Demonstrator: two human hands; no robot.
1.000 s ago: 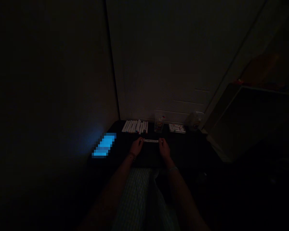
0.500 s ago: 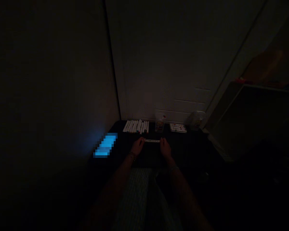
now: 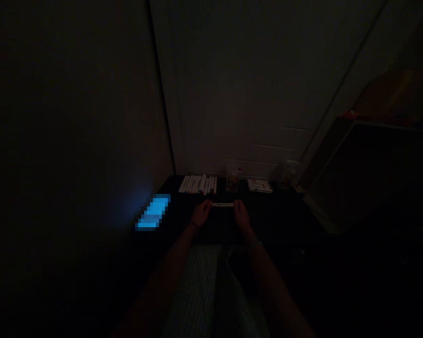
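A white marker (image 3: 222, 204) with dark printing lies crosswise between my two hands, above the dark table. My left hand (image 3: 200, 213) pinches its left end. At the other end, the fingers of my right hand (image 3: 241, 215) are closed on it. Behind my left hand, a row of several white markers (image 3: 197, 184) lies side by side. A clear plastic container (image 3: 233, 180) with a printed label stands behind the held marker. To its right is a flat stack of white markers (image 3: 260, 186). The scene is very dark, so fine detail is lost.
A glowing blue screen (image 3: 153, 212), pixelated, lies at the left of the dark table (image 3: 278, 218). Another clear container (image 3: 289, 173) stands at the back right corner. A wall (image 3: 215, 94) rises directly behind, and a dark shelf-like unit (image 3: 345, 173) is on the right.
The held marker has turned slightly, so its dark printing faces me more plainly. Both hands keep their hold, and the view has shifted very little.
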